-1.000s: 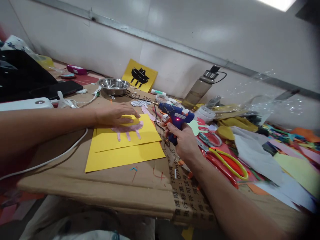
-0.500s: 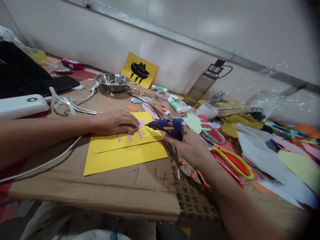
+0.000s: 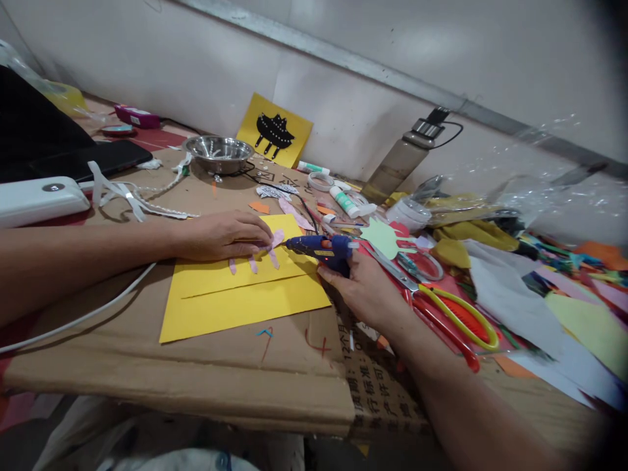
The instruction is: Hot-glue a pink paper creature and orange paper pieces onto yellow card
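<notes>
My right hand (image 3: 366,288) is wrapped round a blue hot glue gun (image 3: 321,250). The gun points left, and its nozzle is at the right end of a pink paper cut-out (image 3: 275,255), touching or just above it. My left hand (image 3: 229,234) lies palm down with its fingers stretched out over that cut-out and hides most of it; several narrow pink strips show below the fingers. Beneath both is a yellow card (image 3: 235,313) with a dark line across its lower part.
Scissors with yellow handles (image 3: 464,317) and paper scraps (image 3: 520,294) lie at the right. Behind stand a metal bowl (image 3: 219,156), a yellow card with a black cut-out (image 3: 275,134), glue sticks (image 3: 345,202) and a grey bottle (image 3: 400,160). A white cable (image 3: 98,327) runs at the left.
The glue gun has moved slightly left, bringing its nozzle to the pink cut-out. My left hand stays on the card. The view has shifted slightly.
</notes>
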Demonstrator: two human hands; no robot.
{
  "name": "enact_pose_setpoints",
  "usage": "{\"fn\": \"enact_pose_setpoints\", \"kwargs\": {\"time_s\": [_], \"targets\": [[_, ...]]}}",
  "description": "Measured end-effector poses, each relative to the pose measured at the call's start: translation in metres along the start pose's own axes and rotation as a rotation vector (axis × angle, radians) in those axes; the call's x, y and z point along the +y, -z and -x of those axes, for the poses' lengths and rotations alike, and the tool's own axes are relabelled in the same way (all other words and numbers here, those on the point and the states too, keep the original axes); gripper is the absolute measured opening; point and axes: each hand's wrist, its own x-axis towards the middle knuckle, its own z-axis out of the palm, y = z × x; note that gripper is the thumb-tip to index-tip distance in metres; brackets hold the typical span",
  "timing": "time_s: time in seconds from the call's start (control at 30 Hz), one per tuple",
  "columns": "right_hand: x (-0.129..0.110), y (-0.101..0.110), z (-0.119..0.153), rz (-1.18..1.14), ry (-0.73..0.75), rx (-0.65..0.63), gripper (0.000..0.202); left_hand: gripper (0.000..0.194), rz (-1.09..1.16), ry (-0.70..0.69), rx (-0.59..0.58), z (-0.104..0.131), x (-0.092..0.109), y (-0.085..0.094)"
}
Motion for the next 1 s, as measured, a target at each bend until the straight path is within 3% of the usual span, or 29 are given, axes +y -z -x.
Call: {"fn": "enact_pose_setpoints", "kwargs": {"time_s": [1.0], "targets": [[0.002,-0.006,-0.015,0.118,-0.06,0.057,0.032,0.039,-0.042,0.025,-0.064,0.001,-0.007,-0.006]]}}
